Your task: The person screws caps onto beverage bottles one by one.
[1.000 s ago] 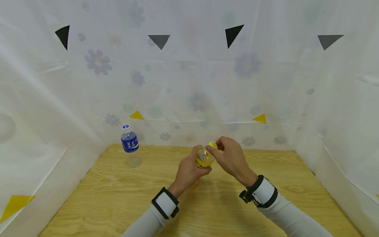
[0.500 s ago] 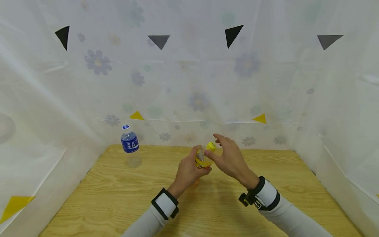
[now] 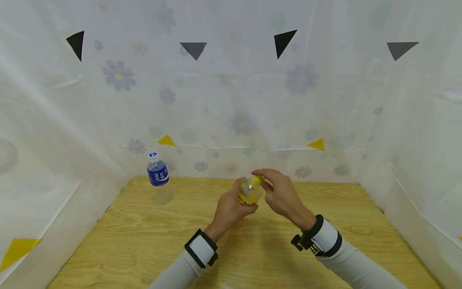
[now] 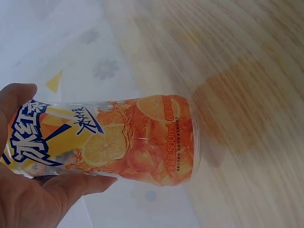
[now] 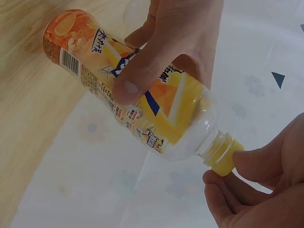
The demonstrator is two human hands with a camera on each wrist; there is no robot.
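Note:
My left hand [image 3: 229, 205] grips a plastic iced-tea bottle [image 3: 249, 194] round its middle, near the center of the head view. Its yellow label has orange slices, and an orange lower part [image 4: 156, 140] shows in the left wrist view. Whether the base touches the table, I cannot tell. The yellow bottle cap [image 5: 222, 155] sits on the bottle's neck. Thumb and fingers of my right hand [image 3: 283, 195] pinch this cap from the side, as the right wrist view shows. The clear upper part of the bottle looks empty of liquid.
A clear water bottle [image 3: 159, 176] with a blue label and white cap stands upright at the back left of the wooden table [image 3: 137, 241]. Flower-patterned white sheeting [image 3: 238, 92] encloses the table's back and sides.
The right hand's fingers spread off the yellow cap half a second ago, then closed on it again. The left hand and the bottle have hardly moved.

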